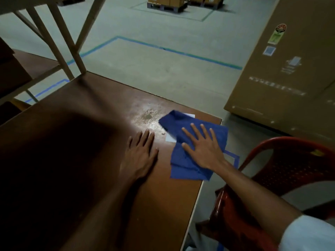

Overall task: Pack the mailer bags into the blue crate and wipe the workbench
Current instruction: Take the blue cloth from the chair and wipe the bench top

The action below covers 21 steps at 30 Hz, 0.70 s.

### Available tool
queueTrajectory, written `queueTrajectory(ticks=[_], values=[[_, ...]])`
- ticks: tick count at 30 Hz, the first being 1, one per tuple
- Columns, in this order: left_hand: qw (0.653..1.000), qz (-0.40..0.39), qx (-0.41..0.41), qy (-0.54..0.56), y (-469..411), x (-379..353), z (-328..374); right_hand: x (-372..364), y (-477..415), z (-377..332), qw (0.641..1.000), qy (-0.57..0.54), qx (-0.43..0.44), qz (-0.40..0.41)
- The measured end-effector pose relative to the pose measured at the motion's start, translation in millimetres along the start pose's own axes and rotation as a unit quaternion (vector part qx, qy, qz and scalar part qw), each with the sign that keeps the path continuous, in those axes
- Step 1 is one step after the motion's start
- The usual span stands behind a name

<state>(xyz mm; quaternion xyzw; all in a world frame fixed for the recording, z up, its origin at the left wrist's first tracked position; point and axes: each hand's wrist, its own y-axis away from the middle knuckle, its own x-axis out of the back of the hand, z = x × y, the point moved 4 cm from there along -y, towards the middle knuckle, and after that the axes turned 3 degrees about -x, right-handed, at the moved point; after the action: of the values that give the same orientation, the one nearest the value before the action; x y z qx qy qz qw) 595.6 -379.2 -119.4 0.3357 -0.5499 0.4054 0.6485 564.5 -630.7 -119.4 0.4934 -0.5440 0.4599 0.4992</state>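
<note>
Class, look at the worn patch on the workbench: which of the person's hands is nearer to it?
Left. The left hand lies flat on the workbench, just short of the worn patch. The right hand presses the blue cloth, further off to the side.

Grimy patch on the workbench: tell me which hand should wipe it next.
Right. The right hand lies flat on the blue cloth, right beside the grimy patch. The left hand rests bare on the workbench.
</note>
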Motion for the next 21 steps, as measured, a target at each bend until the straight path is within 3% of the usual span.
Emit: queueTrajectory(ticks=[2, 6, 7, 11, 13, 16, 19, 21], values=[[1.000, 0.006, -0.001, -0.003, -0.4, 0.8, -1.1, -1.0, 19.8, -2.6, 0.999, -0.007, 0.036, -0.010], [1.000, 0.010, -0.007, 0.009, 1.1, 1.7, -0.9, 1.1, 26.6, 3.1, 0.997, -0.032, -0.061, -0.019], [0.999, 0.020, -0.005, 0.025, 1.8, 3.2, -1.7, 0.1, 40.1, -10.4, 0.998, -0.035, -0.051, -0.016], [0.988, 0.097, 0.013, 0.117, 2.4, 11.0, -7.4, 3.3, 136.2, -73.8, 0.989, -0.058, 0.122, -0.061], [0.974, 0.117, 0.026, 0.193, 4.4, 15.7, -10.1, 3.7, 146.2, -71.4, 0.985, -0.045, 0.157, -0.062], [0.962, 0.158, 0.041, 0.219, 12.3, 28.2, -19.2, 1.2, 93.3, -41.0, 0.997, -0.023, 0.073, -0.025], [0.976, 0.166, 0.074, 0.117, 28.6, 28.1, -45.0, 1.7, 18.7, -18.0, 0.999, -0.020, -0.037, -0.018], [0.983, 0.140, 0.102, 0.061, 42.5, 22.3, -66.0, 2.8, -23.5, -22.8, 0.998, -0.031, -0.054, -0.020]])
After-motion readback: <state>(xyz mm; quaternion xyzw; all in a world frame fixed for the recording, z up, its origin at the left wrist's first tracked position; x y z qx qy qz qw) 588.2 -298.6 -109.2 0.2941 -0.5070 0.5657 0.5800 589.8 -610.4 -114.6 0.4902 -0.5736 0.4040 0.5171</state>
